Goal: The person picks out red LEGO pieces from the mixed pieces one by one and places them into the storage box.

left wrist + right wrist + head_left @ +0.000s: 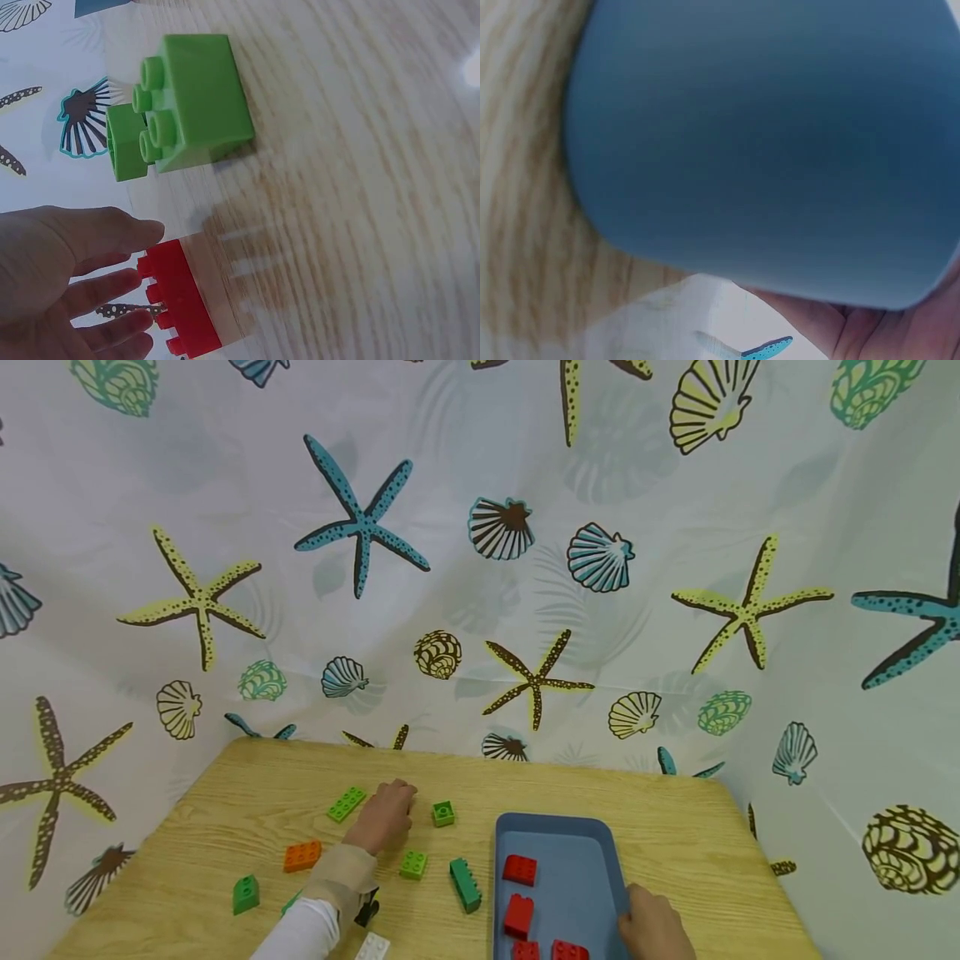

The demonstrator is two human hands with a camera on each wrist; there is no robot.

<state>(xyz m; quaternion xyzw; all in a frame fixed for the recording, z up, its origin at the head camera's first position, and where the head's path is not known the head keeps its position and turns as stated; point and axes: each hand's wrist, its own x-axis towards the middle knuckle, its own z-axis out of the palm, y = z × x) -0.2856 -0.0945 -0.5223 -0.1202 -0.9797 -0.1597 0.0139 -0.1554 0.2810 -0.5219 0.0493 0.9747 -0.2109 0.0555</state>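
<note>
My left hand (384,814) reaches over the far left part of the table. In the left wrist view its thumb and fingers are spread apart at the studded side of a red brick (184,300); in the head view the hand hides that brick. Near it are a lime-green brick (206,101) and a second green brick (127,142). At the right side of a blue-grey tray (551,822), my right hand (656,927) grips the rim. Inside the tray lie several red bricks (519,870). The tray's outer wall (765,165) fills most of the right wrist view.
Left of the tray lie a dark green brick (465,885), a lime brick (413,864), an orange brick (302,856), a flat lime brick (347,804), a green sloped brick (245,894) and a white brick (372,947). A patterned curtain (450,610) surrounds the wooden table (675,827).
</note>
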